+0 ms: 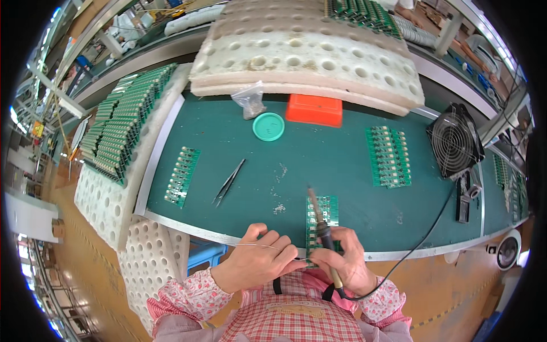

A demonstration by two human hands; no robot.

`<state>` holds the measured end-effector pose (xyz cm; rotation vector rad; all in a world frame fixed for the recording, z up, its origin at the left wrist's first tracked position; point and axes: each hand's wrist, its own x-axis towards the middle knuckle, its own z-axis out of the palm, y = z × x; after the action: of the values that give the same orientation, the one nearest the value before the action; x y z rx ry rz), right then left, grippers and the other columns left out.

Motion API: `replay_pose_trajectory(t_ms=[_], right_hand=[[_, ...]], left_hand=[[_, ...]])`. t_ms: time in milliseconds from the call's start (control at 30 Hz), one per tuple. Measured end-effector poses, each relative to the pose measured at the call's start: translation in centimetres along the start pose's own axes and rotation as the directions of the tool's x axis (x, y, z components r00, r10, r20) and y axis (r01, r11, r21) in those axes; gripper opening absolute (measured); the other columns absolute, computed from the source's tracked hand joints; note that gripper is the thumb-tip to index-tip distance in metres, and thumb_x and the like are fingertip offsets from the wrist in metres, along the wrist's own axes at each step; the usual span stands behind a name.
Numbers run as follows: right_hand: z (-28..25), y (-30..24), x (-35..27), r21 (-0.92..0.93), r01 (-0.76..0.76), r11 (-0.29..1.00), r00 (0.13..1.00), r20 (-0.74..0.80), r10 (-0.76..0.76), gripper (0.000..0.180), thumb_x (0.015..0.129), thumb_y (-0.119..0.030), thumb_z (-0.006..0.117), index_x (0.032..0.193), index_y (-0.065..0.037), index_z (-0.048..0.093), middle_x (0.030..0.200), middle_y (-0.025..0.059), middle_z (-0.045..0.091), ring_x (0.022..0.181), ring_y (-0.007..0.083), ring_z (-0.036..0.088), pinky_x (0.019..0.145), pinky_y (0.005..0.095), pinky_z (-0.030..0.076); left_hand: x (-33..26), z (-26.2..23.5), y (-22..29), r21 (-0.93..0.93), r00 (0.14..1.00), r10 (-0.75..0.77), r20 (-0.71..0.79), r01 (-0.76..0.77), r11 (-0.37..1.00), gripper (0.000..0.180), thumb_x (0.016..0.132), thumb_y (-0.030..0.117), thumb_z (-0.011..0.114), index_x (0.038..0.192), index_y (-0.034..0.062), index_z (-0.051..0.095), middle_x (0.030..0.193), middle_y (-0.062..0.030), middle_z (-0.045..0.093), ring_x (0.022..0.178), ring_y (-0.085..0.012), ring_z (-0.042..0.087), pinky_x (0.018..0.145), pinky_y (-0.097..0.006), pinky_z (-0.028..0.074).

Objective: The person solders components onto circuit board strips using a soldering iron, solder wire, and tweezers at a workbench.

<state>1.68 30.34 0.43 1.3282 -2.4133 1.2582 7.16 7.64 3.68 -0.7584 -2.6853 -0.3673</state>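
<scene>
My right hand (348, 263) is closed round a soldering iron (323, 231), whose tip points up and away over a green circuit board (330, 205). That board lies at the table's front edge, partly hidden by the iron and my fingers. In my left hand (253, 259) a thin solder wire (242, 244) is pinched; its end reaches toward the near end of the board. Left of centre a pair of tweezers (230, 182) lies on the green table, and tiny loose parts (279, 209) are scattered between it and the board.
Further green boards lie left (182, 176) and right (389, 157). A black fan (454, 142) stands at the right, near the iron's cord (424, 236). At the back are a red box (314, 110), a teal lid (268, 126), a plastic bag (249, 102) and white foam (307, 62). Stacked boards (128, 117) rest on left foam.
</scene>
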Motion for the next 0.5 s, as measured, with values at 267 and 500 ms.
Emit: replay_pose_trajectory(t_ms=[267,500], right_hand=[[0.2,0.1,-0.1,-0.121,-0.208,0.971,0.975,-0.098,0.197,0.044,0.07,-0.01,0.086,0.11,-0.012,0.067,0.106,0.0146,0.055,0.096,0.0353,0.059,0.08,0.045,0.052],[0.2,0.0,0.4,-0.188,-0.166,0.968,0.986,-0.008,0.167,0.062,0.072,-0.022,0.087,0.128,-0.012,0.061,0.116,0.0223,0.053,0.106,0.0447,0.058,0.094,0.052,0.05]], left_hand=[[-2.0,-0.7,-3.7,0.196,0.923,-0.385,0.009,0.376,0.906,0.024,0.088,0.021,0.071,0.078,0.0082,0.054,0.075,-0.0055,0.056,0.068,-0.0229,0.056,0.078,-0.04,0.038],[-2.2,0.1,-10.2,0.182,0.809,-0.579,-0.101,0.587,0.789,0.02,0.091,0.01,0.066,0.108,0.0021,0.059,0.089,-0.0122,0.058,0.074,-0.0299,0.06,0.069,-0.037,0.048]])
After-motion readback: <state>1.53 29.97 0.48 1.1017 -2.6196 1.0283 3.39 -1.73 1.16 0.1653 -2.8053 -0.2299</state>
